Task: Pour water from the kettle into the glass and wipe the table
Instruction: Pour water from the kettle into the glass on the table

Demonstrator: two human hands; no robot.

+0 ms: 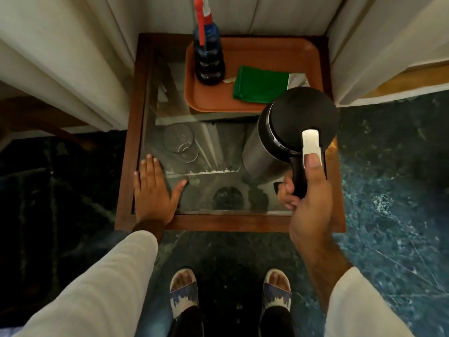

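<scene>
The left hand [153, 190] lies flat on the glass-topped, wood-framed surface [126, 171], its fingers [148, 166] spread wide and holding nothing; just beyond its fingertips stands the clear, empty drinking glass [181, 142], upright and apart from the hand; further back, a brown plastic tray [279, 52] carries a blue spray bottle with a red trigger [209, 57] and a folded green cloth [260, 85], both untouched; to the right, the brushed-steel kettle with a black lid [286, 139] leans with its body towards the glass, and whether it is lifted clear of the surface I cannot tell; the right hand [311, 198] has its fingers wrapped tight round the black handle, thumb up by the white lid button. To pour well, I would carry the spout right over the glass rim before tipping further, tip slowly, keep the thumb off that button, and steady the glass with the free hand; the cloth waits for the wiping.
</scene>
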